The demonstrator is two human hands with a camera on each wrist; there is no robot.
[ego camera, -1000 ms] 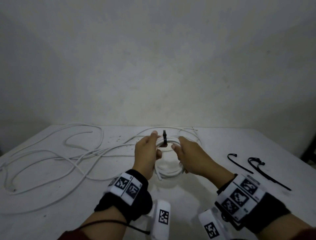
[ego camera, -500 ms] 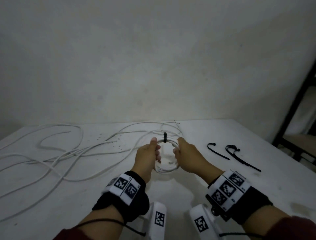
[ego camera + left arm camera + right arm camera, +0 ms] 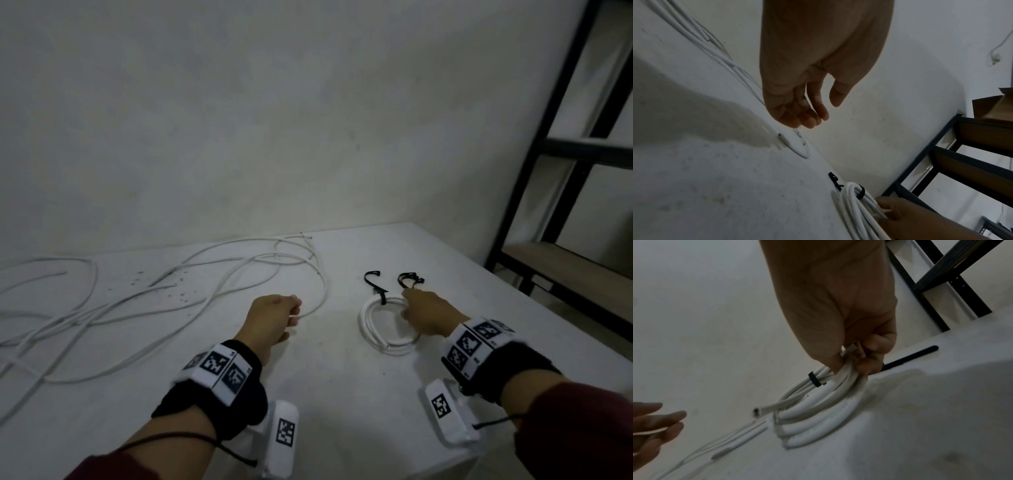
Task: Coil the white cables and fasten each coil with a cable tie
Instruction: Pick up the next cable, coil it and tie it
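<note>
right hand [image 3: 426, 313] fingers clamped on tied round coil [image 3: 387, 339] of smooth white cable, black tie [image 3: 383, 297] at its 12 o'clock, on white table [image 3: 342, 394]. left hand [image 3: 272, 317] fingers loosely curled by loose cable [image 3: 205, 294], grip unclear.

Bare patch of white table top [image 3: 342, 394] between both forearms: free passage. Left half blocked by sprawl of loose white cables [image 3: 144, 301], strands crossing. Tied white cable coil [image 3: 387, 329] lies right of centre; two loose black cable ties [image 3: 394, 279] just beyond it. Black metal shelf frame [image 3: 561, 171] stands past table's right edge.
</note>
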